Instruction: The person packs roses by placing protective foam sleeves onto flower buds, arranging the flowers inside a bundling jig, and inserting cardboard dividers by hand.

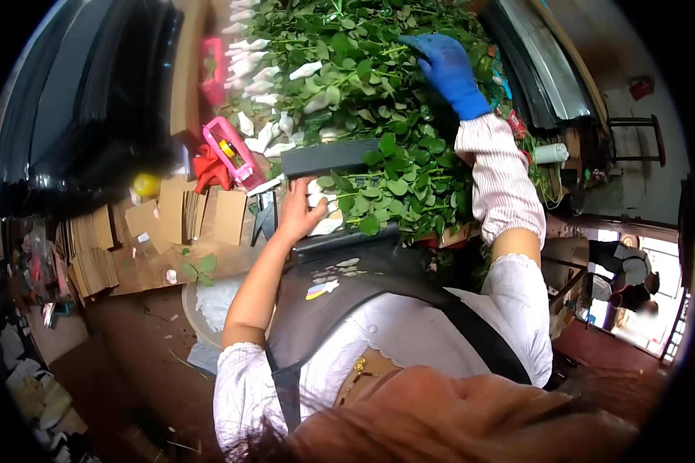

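Observation:
Bundles of leafy green flower stems cover the worktop, their heads in white sleeves lined up on the left. My bare left hand is at the near end of the row, fingers apart, against the white-sleeved heads. Just beyond its fingertips lies a dark ribbed strip across the stems. My right hand, in a blue glove, reaches over the far leaves with its fingers extended and thumb apart. No object shows in its fingers.
On the left stand a pink tape dispenser, another pink frame, a red object and cardboard pieces. Black sheets rise at far left. A round tub sits below the table edge. Another person is at far right.

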`<state>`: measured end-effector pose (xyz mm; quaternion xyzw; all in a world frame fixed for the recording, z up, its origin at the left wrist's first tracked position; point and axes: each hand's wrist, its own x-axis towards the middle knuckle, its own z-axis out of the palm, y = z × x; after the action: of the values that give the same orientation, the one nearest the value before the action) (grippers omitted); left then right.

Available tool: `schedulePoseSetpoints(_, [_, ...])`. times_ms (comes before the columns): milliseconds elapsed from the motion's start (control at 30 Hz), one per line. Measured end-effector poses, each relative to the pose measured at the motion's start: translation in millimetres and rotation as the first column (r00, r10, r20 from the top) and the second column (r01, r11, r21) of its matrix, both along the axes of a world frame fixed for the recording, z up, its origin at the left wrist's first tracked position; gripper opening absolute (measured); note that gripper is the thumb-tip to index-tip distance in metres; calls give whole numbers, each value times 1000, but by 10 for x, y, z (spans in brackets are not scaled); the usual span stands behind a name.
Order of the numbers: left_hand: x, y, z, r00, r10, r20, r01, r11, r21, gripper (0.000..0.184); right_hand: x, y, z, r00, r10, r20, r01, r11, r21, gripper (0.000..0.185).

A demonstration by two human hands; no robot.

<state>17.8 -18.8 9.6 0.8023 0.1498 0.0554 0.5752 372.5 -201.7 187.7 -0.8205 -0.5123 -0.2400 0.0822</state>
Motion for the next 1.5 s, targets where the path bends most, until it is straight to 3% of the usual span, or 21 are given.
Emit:
schedulePoseSetpoints(67, [-13,15,-139,996,-5,89,-9,988,155,53,-486,-58,388,996,-1,89,2,1000,-3,58])
schedulePoseSetpoints(133, [-22,-7,-174,996,24,85,-31,996,86,53,-1049,-160,632,991,-27,127,45,989,-139,54])
schedulePoseSetpoints(200, [-10,34,94,987,-37,-157,53,994,99,52,-1345,-372,565,991,23,-132,-50,976,-211,52])
schedulePoseSetpoints(233, [1,52,-311,992,-92,84,56,930,365,49,-1470,-500,441,975,4,-222,-66,960,-274,49])
schedulePoseSetpoints(333, [-16,-5,-157,991,8,133,-25,991,131,52,-1580,-752,-502,904,-282,-321,86,856,-509,38])
schedulePoseSetpoints(400, [0,-17,-69,990,5,142,-31,983,182,43,-1569,-945,-1238,886,-267,-379,126,925,-359,32])
schedulePoseSetpoints(467, [-22,-10,-91,995,1,-100,11,993,119,41,-1538,-1064,-1461,884,-218,-413,99,952,-291,38])
schedulePoseSetpoints(567, [-16,-32,-201,994,50,100,-69,978,195,39,-1709,-984,-874,952,-250,-176,206,949,-238,46])
schedulePoseSetpoints(667, [-8,-25,-143,996,24,86,-41,979,201,40,-1918,-727,-226,875,-143,-462,90,987,-135,43])
schedulePoseSetpoints(733, [-7,-19,-161,1000,-11,14,8,975,223,41,-2207,-382,-206,756,148,-638,-88,988,124,40])
schedulePoseSetpoints(767, [1,-13,-147,999,-34,-28,40,970,241,43,-2324,-228,-259,643,4,-766,-57,997,-42,44])
schedulePoseSetpoints(800, [6,0,-144,996,-55,-70,71,963,259,45,-2365,-67,-471,666,-136,-734,-39,975,-217,46])
schedulePoseSetpoints(833, [-5,0,-308,995,-49,84,13,922,387,43,-2323,70,-752,743,-161,-649,-46,956,-289,39])
schedulePoseSetpoints(933, [-25,42,-127,986,-29,164,-53,881,471,41,-2086,253,-1290,768,-262,-585,7,916,-401,33])
schedulePoseSetpoints(1000, [-23,48,-96,990,108,95,-120,985,125,39,-2116,251,-1297,768,-282,-575,43,918,-393,31])
schedulePoseSetpoints(1200, [11,55,99,980,199,-21,-187,948,257,27,-2185,231,-1400,751,-318,-578,75,912,-404,33])
schedulePoseSetpoints(1233, [-11,54,57,974,207,92,-225,935,276,23,-2191,232,-1417,750,-331,-573,82,906,-415,34])
schedulePoseSetpoints(1333, [-158,74,12,900,239,364,-308,940,145,15,-2176,229,-1465,760,-307,-573,76,917,-392,34])
schedulePoseSetpoints(1400, [-325,47,-32,813,526,248,-475,847,-238,12,-2171,218,-1464,748,-331,-576,83,907,-412,35])
schedulePoseSetpoints(1467, [-374,192,158,672,629,390,-613,769,-183,10,-2161,216,-1416,731,-353,-584,85,896,-435,36])
schedulePoseSetpoints(1500, [-460,309,35,780,592,204,-554,804,-216,9,-2161,228,-1380,721,-359,-592,74,890,-449,37])
